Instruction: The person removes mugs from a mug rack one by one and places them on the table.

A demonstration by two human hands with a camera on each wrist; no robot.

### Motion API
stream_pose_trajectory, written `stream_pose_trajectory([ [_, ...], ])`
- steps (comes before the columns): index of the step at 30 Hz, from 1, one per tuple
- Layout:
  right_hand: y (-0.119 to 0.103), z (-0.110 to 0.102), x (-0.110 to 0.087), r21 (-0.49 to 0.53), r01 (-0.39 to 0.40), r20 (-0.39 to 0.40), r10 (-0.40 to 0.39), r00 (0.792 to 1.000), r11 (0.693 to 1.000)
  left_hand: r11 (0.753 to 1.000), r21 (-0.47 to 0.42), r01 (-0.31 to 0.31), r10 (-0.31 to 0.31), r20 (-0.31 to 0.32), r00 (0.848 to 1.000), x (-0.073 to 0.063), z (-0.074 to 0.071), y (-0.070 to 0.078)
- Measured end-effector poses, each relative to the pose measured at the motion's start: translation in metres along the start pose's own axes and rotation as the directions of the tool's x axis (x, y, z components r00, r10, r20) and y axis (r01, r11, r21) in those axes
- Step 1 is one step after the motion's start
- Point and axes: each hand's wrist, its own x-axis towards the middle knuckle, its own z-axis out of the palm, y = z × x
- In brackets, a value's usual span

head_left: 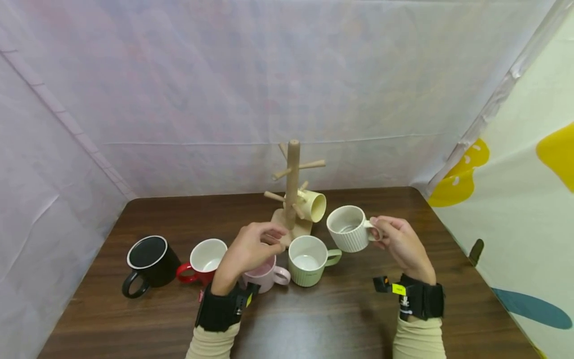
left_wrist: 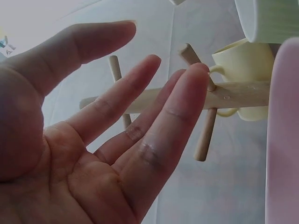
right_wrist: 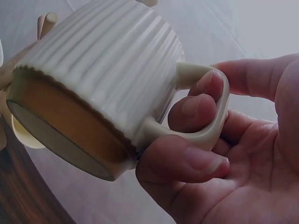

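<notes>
My right hand (head_left: 401, 244) grips the handle of a white ribbed mug (head_left: 352, 234), with fingers through the loop in the right wrist view. That mug (right_wrist: 103, 70) is held above the table, right of the wooden mug tree (head_left: 293, 184). A cream-yellow mug (head_left: 314, 205) hangs on a lower peg of the tree, its mouth facing right. My left hand (head_left: 251, 252) hovers above the pink mug (head_left: 264, 276), near the tree's base. Its fingers are loosely bent with nothing between them in the left wrist view (left_wrist: 117, 126). A pale green mug (head_left: 308, 262) stands between the hands.
On the left of the brown table (head_left: 341, 324) stand a black mug (head_left: 157, 264) and a red mug with a white inside (head_left: 208, 257). Bare pegs (head_left: 312, 164) stick out from the upper tree. A white curtain (head_left: 224, 99) hangs behind the table.
</notes>
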Motion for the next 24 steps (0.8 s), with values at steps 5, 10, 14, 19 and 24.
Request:
stream_pose_trajectory([
  [5, 0.005, -0.007, 0.000, -0.018, -0.040, 0.004, 0.040, 0.999, 0.999, 1.000, -0.012, 0.019, -0.019, -0.006, 1.000, -0.001, 0.000, -0.003],
  [10, 0.010, -0.019, -0.002, -0.015, -0.084, 0.015, 0.084, 0.996, 0.996, 1.000, -0.014, 0.017, -0.017, -0.014, 1.000, -0.002, 0.000, -0.005],
  [14, 0.015, -0.025, -0.003, -0.019, -0.093, 0.044, 0.094, 0.995, 0.995, 1.000, -0.016, 0.011, -0.011, -0.016, 1.000, -0.002, 0.000, -0.008],
  [19, 0.019, -0.029, -0.002, -0.032, -0.103, 0.072, 0.105, 0.992, 0.994, 1.000, -0.019, 0.010, -0.010, -0.018, 1.000, -0.002, 0.000, -0.009],
  [24, 0.022, -0.033, -0.002, -0.031, -0.114, 0.089, 0.117, 0.989, 0.993, 1.000, -0.023, 0.012, -0.013, -0.026, 1.000, -0.002, 0.000, -0.009],
])
